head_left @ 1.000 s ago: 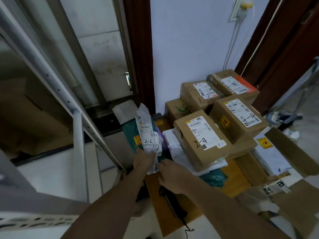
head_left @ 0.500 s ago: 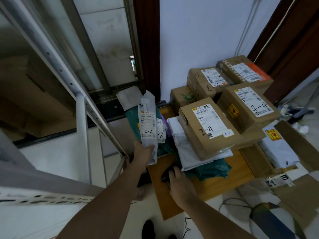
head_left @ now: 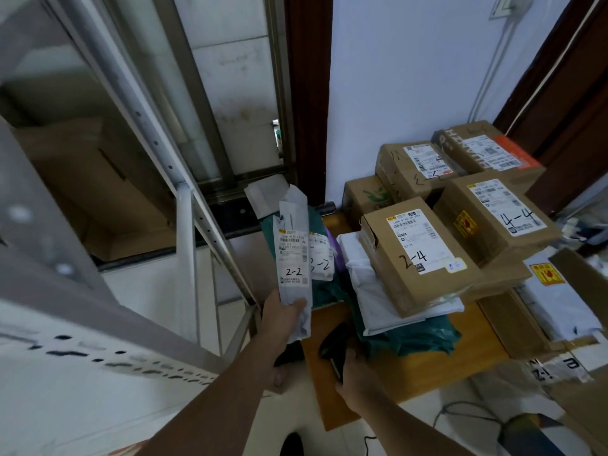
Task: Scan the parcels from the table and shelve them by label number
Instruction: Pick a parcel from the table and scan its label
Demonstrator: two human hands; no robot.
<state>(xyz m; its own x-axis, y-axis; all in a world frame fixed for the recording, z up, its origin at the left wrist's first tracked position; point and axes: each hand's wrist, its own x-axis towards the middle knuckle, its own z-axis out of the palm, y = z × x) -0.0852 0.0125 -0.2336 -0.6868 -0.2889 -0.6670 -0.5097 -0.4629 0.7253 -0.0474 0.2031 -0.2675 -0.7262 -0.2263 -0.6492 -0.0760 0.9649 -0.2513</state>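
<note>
A slim grey mailer bag (head_left: 293, 258) marked "2-2" is held upright above the left edge of a small wooden table (head_left: 424, 363). The person's left hand (head_left: 281, 312) grips its lower end, thumb across the front, label facing up toward the viewer. Just behind it, another bag w/ a label reading "2-2" (head_left: 320, 258) leans on a green poly bag (head_left: 332, 291).

The right hand (head_left: 353, 378) is curled round a black handheld scanner (head_left: 334, 348) at the table's front edge, its head pointing roughly toward the held bag; can't tell if it's lifted off the wood.

Beyond, the table is piled: a cardboard box marked "2-4" (head_left: 418, 255) sits on white mailers (head_left: 371, 291) and more green bags, a box marked "4-4" (head_left: 496, 218) to its right, more labelled boxes (head_left: 418, 166) stacked toward the back wall. A white metal shelf frame (head_left: 184, 258) stands at left, w/ a cardboard box on it.

Progress, as a judgement: early going. One parcel is in hand and looks about to be scanned; approx the whole pile is left to scan and shelve. This one should go to the 2-2 slot.
</note>
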